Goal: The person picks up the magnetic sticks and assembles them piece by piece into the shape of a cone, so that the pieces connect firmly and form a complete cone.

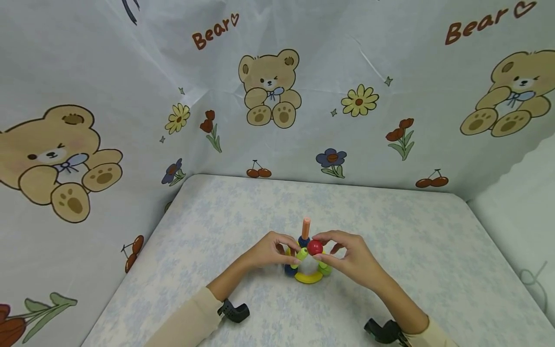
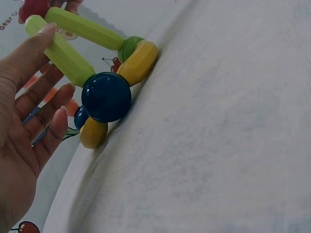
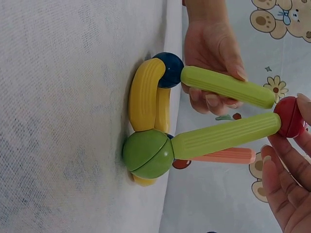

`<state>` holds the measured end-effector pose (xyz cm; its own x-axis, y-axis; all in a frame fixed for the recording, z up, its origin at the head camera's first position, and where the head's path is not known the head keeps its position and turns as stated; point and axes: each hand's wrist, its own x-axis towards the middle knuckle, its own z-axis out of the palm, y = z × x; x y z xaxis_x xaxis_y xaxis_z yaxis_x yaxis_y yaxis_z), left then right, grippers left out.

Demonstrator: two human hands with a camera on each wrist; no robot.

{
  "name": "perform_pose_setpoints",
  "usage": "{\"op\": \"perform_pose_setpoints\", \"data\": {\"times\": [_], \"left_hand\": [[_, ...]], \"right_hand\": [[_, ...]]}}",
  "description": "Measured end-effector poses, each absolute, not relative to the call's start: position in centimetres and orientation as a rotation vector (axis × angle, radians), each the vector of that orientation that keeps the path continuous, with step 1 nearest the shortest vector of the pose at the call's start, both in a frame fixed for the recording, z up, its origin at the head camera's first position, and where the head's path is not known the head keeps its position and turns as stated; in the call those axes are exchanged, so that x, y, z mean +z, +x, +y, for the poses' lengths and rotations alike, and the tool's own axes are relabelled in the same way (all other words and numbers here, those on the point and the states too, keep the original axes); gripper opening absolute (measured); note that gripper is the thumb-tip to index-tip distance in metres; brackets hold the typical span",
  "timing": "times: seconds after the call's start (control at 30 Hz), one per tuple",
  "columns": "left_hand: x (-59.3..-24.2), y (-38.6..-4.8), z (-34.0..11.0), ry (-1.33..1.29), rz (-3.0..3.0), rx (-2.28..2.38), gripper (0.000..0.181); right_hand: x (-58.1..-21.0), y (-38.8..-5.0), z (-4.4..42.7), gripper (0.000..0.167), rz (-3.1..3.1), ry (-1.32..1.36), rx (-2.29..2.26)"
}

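Observation:
A small structure of toy sticks and balls stands on the table. Its base joins curved yellow sticks (image 1: 309, 278) with a dark blue ball (image 2: 106, 97) and a green ball (image 3: 148, 154). My left hand (image 1: 273, 250) pinches a straight light-green stick (image 2: 60, 53) rising from the blue ball. With thumb and fingers my right hand (image 1: 353, 255) holds a red ball (image 1: 315, 247) at the top of a second light-green stick (image 3: 226, 135), which leans up from the green ball. The left stick's upper end is close to the red ball; whether they touch I cannot tell.
Behind, an orange stick (image 1: 306, 228) stands upright on another dark blue ball (image 1: 304, 242). A pale patterned cloth covers the table (image 1: 243, 207). A bear-print curtain (image 1: 329, 58) hangs along the back and left side.

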<state>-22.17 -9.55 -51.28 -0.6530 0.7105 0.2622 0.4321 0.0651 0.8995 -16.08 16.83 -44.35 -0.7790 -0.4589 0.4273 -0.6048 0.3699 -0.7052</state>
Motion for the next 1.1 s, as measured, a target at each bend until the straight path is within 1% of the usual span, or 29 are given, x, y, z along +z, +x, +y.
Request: {"op": "perform_pose_setpoints", "data": {"times": [0.43, 0.7, 0.9, 1.1], "left_hand": [[-51.3, -22.0, -9.2, 1.103, 2.109, 1.621, 0.017], [-48.6, -20.6, -9.2, 1.083, 2.079, 1.631, 0.016], [-48.1, -20.2, -9.1, 1.113, 2.122, 1.578, 0.020], [-50.9, -21.6, -9.2, 1.168, 2.224, 1.503, 0.021]], "right_hand": [[-44.5, -16.2, 16.6, 0.037, -2.471, 0.996, 1.324], [-44.4, -16.2, 16.4, 0.037, -2.476, 1.003, 1.330], [-44.5, -16.3, 16.5, 0.038, -2.467, 1.016, 1.343], [-44.5, -16.4, 16.4, 0.038, -2.458, 1.028, 1.345]]}}
